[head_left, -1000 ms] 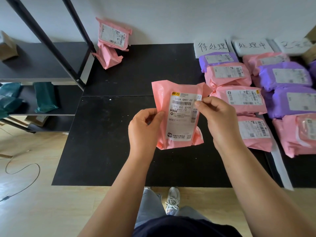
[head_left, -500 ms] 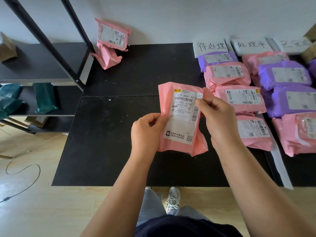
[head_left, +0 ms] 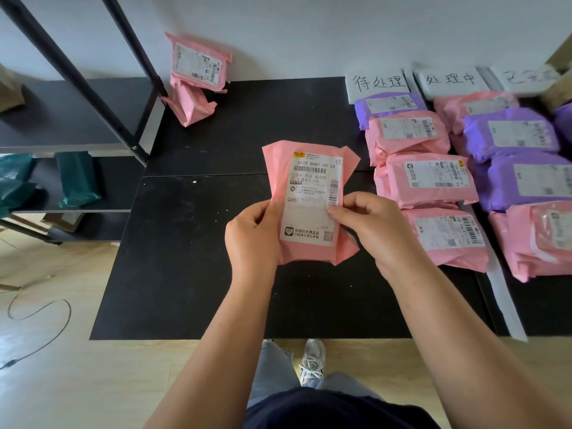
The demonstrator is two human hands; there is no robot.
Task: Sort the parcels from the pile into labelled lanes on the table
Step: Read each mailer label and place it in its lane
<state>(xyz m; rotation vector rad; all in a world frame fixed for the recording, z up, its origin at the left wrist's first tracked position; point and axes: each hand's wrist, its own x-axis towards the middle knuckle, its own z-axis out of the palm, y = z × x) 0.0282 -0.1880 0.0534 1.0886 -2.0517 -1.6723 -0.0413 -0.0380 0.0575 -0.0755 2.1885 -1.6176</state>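
Note:
I hold a pink parcel (head_left: pixel 309 193) upright over the middle of the black table (head_left: pixel 192 258), its white shipping label facing me. My left hand (head_left: pixel 252 239) grips its lower left edge. My right hand (head_left: pixel 371 227) pinches its right edge, thumb on the label. Two pink parcels (head_left: pixel 196 78) lean against the wall at the table's back left. At the right, pink and purple parcels lie in rows under white lane signs (head_left: pixel 379 83); the nearest lane (head_left: pixel 424 181) holds several.
A black metal shelf rack (head_left: pixel 77 88) stands to the left with green bags (head_left: pixel 75 178) on a lower shelf. A cable (head_left: pixel 37 317) lies on the wooden floor. White tape strips (head_left: pixel 504 301) divide the lanes. My shoe (head_left: pixel 311 360) shows under the table's front edge.
Both hands slid down the parcel's sides and turned it from a slight tilt to upright; my right hand moved from its upper right corner to mid-height.

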